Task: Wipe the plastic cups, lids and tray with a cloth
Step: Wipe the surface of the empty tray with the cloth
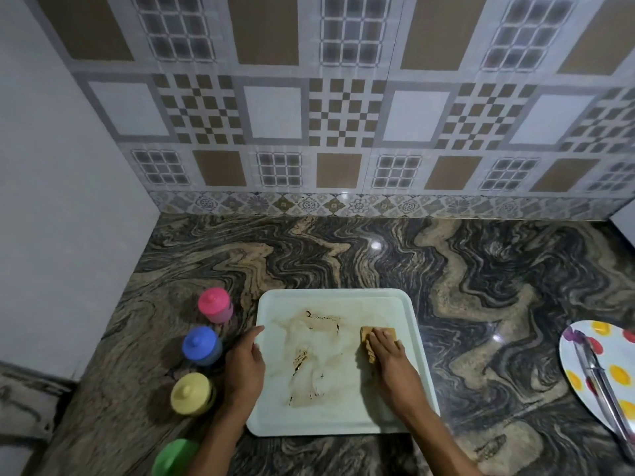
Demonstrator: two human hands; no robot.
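A white plastic tray (330, 298) lies on the marbled counter, its floor smeared with brown stains. My right hand (386, 352) presses a folded tan cloth (372, 333) onto the tray's right side. The tray's left rim is held by my left hand (245, 360), thumb on the edge. Left of the tray stand lidded plastic cups in a row: pink (215, 305), blue (201, 345), yellow (192, 393) and green (175, 456), the green one cut off by the frame's bottom edge.
A white plate with coloured dots (615, 376) lies at the right edge with metal tongs (601, 383) on it. A tiled wall runs behind the counter; a plain wall closes the left side.
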